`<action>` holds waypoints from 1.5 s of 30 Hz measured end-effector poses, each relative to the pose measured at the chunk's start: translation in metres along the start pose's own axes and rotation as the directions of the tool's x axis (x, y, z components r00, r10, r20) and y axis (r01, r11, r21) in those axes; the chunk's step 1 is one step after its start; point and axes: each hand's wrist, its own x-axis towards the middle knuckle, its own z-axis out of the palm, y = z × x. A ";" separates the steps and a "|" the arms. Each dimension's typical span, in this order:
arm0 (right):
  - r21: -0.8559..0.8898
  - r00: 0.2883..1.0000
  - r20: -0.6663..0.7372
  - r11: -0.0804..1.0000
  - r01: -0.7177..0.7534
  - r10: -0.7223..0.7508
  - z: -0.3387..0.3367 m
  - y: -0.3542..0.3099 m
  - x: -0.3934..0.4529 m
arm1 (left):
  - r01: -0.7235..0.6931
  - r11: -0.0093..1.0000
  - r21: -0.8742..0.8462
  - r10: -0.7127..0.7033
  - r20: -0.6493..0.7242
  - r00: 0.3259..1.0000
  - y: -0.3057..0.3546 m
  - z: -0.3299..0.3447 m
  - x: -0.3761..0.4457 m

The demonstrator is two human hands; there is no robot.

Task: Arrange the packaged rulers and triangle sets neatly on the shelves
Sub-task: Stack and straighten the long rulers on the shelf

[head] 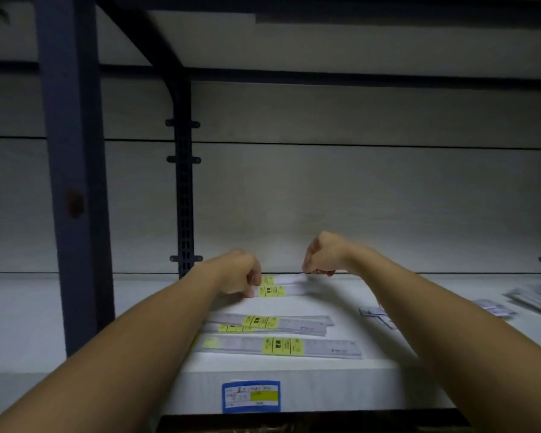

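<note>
Head view | left hand and right hand pinch packaged rulers at frame centre | shelf beneath

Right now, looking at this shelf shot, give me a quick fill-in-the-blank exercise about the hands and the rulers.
1. The left hand and right hand grip opposite ends of a packaged ____ held near the back of the shelf.
2. The labels on the ruler packs lying on the shelf are ____ in colour.
3. The tag on the shelf's front edge has a ____ border.

Missing words: ruler; yellow; blue
</note>
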 end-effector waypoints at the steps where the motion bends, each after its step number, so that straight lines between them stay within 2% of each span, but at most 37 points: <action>1: -0.013 1.000 -0.022 1.000 -0.007 0.006 -0.001 0.004 0.001 | 0.004 1.000 0.003 -0.004 -0.001 1.000 0.001 0.000 0.001; 9: -0.113 0.998 -0.069 0.994 -0.008 0.001 -0.002 0.012 0.014 | 0.073 0.994 -0.083 -0.070 0.034 0.997 0.003 0.001 0.007; 15: -0.170 0.995 -0.088 0.985 0.030 -0.046 0.008 0.007 0.027 | 0.116 0.992 -0.048 -0.116 0.004 0.993 0.001 0.004 0.010; 19: -0.199 0.994 -0.083 0.978 0.059 -0.077 0.014 0.005 0.035 | 0.105 0.993 -0.057 -0.111 -0.103 0.989 0.000 -0.002 0.013; 21: -0.227 0.992 -0.077 0.970 0.082 -0.101 0.016 0.003 0.037 | 0.154 0.986 -0.065 -0.162 -0.157 0.974 -0.004 -0.008 0.017; 24: -0.284 0.990 -0.019 0.950 0.128 -0.139 0.022 -0.006 0.037 | 0.277 0.961 -0.012 -0.273 -0.210 0.939 -0.009 -0.017 0.016; 28: -0.346 0.988 0.009 0.927 0.145 -0.151 0.034 -0.012 0.041 | 0.399 0.912 0.097 -0.352 -0.313 0.882 -0.013 -0.024 0.018; 31: -0.391 0.984 0.132 0.906 0.163 -0.120 0.045 -0.012 0.042 | 0.442 0.897 -0.008 -0.406 -0.413 0.815 -0.012 -0.029 0.022; 33: -0.321 0.978 0.169 0.931 0.175 -0.126 0.049 -0.011 0.043 | 0.427 0.901 -0.073 -0.413 -0.447 0.794 -0.009 -0.031 0.026; 36: -0.241 0.960 0.252 0.953 0.185 -0.123 0.045 -0.013 0.043 | 0.391 0.916 -0.084 -0.384 -0.457 0.802 -0.008 -0.030 0.028; 41: -0.233 0.920 0.383 0.955 0.183 -0.083 0.043 -0.021 0.033 | 0.356 0.928 -0.113 -0.369 -0.421 0.829 -0.008 -0.030 0.031; 45: -0.292 0.918 0.395 0.943 0.160 -0.033 0.045 -0.026 0.028 | 0.323 0.940 -0.111 -0.340 -0.395 0.853 -0.003 -0.032 0.033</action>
